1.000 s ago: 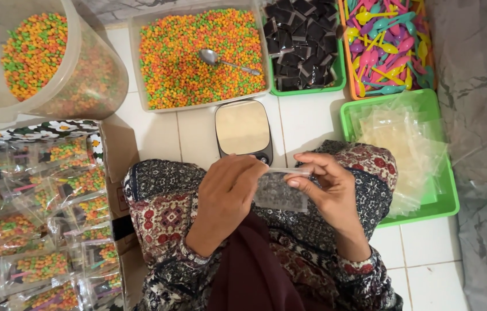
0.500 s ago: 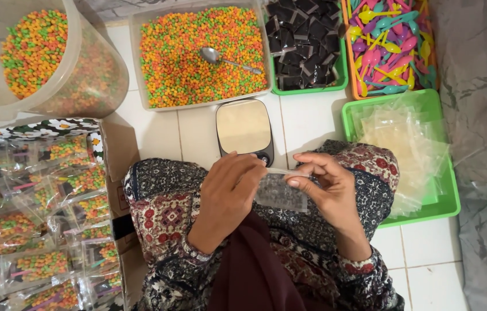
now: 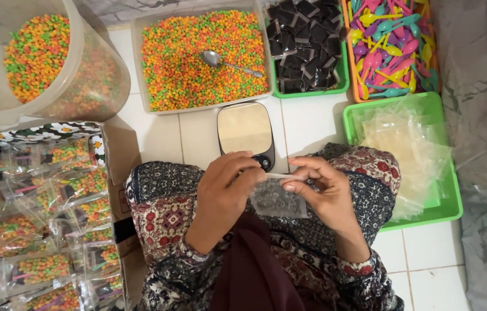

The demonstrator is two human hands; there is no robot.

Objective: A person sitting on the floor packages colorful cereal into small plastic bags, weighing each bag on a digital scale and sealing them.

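My left hand (image 3: 223,193) and right hand (image 3: 318,193) pinched the top edge of a small clear plastic bag (image 3: 278,198) over my lap. Filled bags (image 3: 42,230) lay in a box to my left, near the scale (image 3: 246,132).

Two green trays (image 3: 449,210); one scale (image 3: 245,130)

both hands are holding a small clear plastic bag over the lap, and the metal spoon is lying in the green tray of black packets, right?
Not quite. The head view shows the metal spoon lying in the clear rectangular tub of orange and green puffed pellets, not in the green tray of black packets beside it. The rest holds: the left hand and right hand hold the small clear plastic bag over the lap.
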